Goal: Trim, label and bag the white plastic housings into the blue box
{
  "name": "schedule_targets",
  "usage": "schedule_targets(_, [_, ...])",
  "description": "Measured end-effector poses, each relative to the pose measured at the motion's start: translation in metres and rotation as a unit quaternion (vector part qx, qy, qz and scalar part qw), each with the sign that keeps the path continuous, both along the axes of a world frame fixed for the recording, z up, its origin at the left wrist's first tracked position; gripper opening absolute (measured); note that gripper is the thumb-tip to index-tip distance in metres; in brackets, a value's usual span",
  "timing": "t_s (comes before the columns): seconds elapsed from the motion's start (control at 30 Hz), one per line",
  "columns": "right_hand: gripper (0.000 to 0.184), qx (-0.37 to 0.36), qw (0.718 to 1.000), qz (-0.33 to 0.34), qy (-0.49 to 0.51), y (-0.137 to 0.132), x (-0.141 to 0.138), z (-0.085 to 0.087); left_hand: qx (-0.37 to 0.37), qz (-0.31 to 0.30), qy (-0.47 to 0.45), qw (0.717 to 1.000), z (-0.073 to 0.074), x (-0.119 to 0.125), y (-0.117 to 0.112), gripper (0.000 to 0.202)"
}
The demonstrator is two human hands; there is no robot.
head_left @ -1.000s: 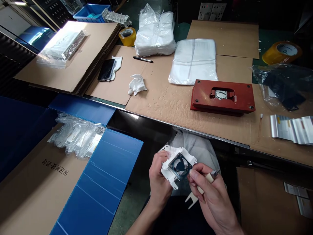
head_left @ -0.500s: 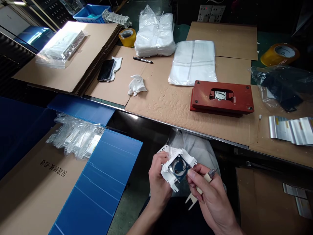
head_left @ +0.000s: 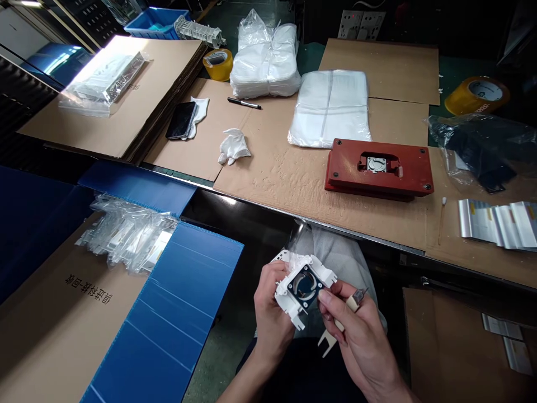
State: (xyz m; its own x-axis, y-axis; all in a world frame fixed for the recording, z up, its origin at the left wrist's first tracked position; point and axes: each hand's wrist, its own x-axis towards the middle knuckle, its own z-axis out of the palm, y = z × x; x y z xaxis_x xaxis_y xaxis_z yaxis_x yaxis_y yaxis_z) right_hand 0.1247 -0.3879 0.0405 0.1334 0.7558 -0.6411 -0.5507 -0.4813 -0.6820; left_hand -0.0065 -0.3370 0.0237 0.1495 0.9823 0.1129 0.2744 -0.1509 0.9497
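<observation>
Below the table edge, my left hand grips a small white plastic frame with a dark round lens-like window in its middle. My right hand is closed round a cream-handled tool with a metal tip, and its thumb presses on the frame's right corner. A forked white piece sticks out under the right hand. On the table above lies a red-brown fixture block with a small metal part seated in its recess.
Cardboard sheets cover the table. On it lie stacks of clear bags, a crumpled white glove, a phone, a pen, yellow tape rolls and silver strips. At left, a blue corrugated box holds bagged parts.
Both hands and the frame have shifted slightly left and down, and the frame has turned a little between my fingers. The grip is unchanged.
</observation>
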Motion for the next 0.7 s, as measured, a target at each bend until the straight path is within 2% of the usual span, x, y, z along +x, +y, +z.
schedule_targets(0.23, [0.030, 0.001, 1.000, 0.002, -0.008, 0.000, 0.001, -0.003, -0.008, 0.004, 0.001, 1.000, -0.002, 0.000, 0.000, 0.014])
schedule_targets(0.37, [0.029, 0.015, 0.999, 0.026, -0.017, -0.001, 0.006, -0.004, -0.020, 0.007, -0.003, 1.000, 0.000, 0.000, 0.000, 0.015])
schedule_targets(0.47, [0.025, 0.040, 0.996, 0.018, -0.082, -0.002, 0.019, -0.013, -0.048, 0.008, -0.002, 0.999, 0.004, -0.002, 0.001, 0.018])
schedule_targets(0.53, [0.024, 0.058, 0.984, 0.006, -0.166, 0.001, 0.033, -0.021, -0.102, -0.005, -0.016, 0.995, 0.008, -0.004, 0.004, 0.022])
schedule_targets(0.6, [0.031, 0.071, 0.969, 0.031, -0.233, 0.005, 0.049, -0.030, -0.186, -0.031, -0.042, 0.981, 0.014, -0.003, 0.007, 0.027])
schedule_targets(0.7, [0.045, 0.092, 0.965, 0.127, -0.213, 0.011, 0.070, -0.038, -0.313, -0.050, -0.090, 0.944, 0.023, 0.006, 0.010, 0.034])
